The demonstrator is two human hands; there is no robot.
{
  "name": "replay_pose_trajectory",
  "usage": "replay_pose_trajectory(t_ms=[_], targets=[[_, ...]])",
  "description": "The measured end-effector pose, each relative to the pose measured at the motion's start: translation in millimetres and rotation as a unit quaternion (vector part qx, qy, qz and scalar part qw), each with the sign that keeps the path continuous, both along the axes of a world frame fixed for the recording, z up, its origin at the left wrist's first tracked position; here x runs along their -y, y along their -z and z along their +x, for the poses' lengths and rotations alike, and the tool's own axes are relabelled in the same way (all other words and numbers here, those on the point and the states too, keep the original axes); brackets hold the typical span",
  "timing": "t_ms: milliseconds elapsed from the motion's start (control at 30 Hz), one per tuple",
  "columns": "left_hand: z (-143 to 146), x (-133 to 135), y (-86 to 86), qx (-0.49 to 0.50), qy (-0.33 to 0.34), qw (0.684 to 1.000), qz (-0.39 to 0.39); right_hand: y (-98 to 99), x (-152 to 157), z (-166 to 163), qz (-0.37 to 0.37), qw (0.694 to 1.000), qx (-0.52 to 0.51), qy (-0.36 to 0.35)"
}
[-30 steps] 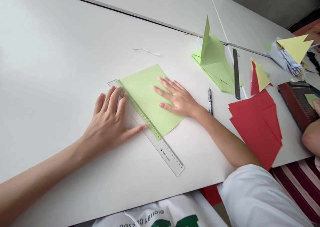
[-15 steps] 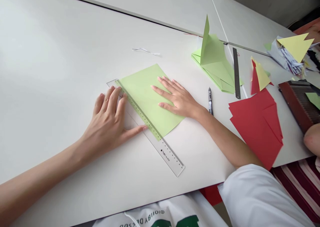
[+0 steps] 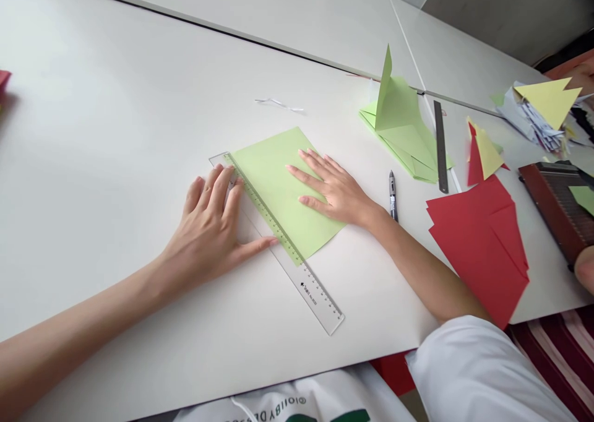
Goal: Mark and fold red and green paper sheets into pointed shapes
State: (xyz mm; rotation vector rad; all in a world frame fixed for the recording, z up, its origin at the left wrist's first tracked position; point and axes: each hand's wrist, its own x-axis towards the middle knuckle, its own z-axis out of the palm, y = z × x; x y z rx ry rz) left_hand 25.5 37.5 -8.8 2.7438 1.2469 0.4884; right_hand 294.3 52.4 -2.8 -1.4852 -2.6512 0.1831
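Observation:
A clear plastic ruler [image 3: 320, 295] lies slantwise along the left edge of a light green paper sheet [image 3: 278, 168], overlapping it. My left hand [image 3: 213, 215] holds the ruler down, its bent fingertips near the upper end and its thumb stretched out near the middle. My right hand [image 3: 338, 190] rests flat on the right part of the sheet, fingers spread, with nothing gripped. Just right of that hand lies a grey and black pen [image 3: 393, 196].
Folded green paper [image 3: 403, 122] and a dark metal ruler [image 3: 440, 146] lie at back right. Red paper sheets [image 3: 485, 242], a brown paper cutter [image 3: 552, 208] and yellow paper [image 3: 550, 97] are farther right. Thin white strips [image 3: 278, 105] lie beyond the sheet.
The view has shifted slightly, so the table things appear a little lower and a red corner shows at the left edge. Both hands keep their places on the ruler and sheet.

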Motion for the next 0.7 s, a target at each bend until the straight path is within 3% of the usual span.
replay_pose_trajectory(t_ms=[333,700], targets=[[-1.5,-2.1,4.8,0.044,0.003,0.999,-0.003,1.3,0.4,0.7,-0.001,1.000,-0.009,0.001],[-5.8,1.1,7.9,0.007,-0.013,1.000,0.021,5.2,2.2,-3.0,0.009,1.000,-0.020,-0.014]])
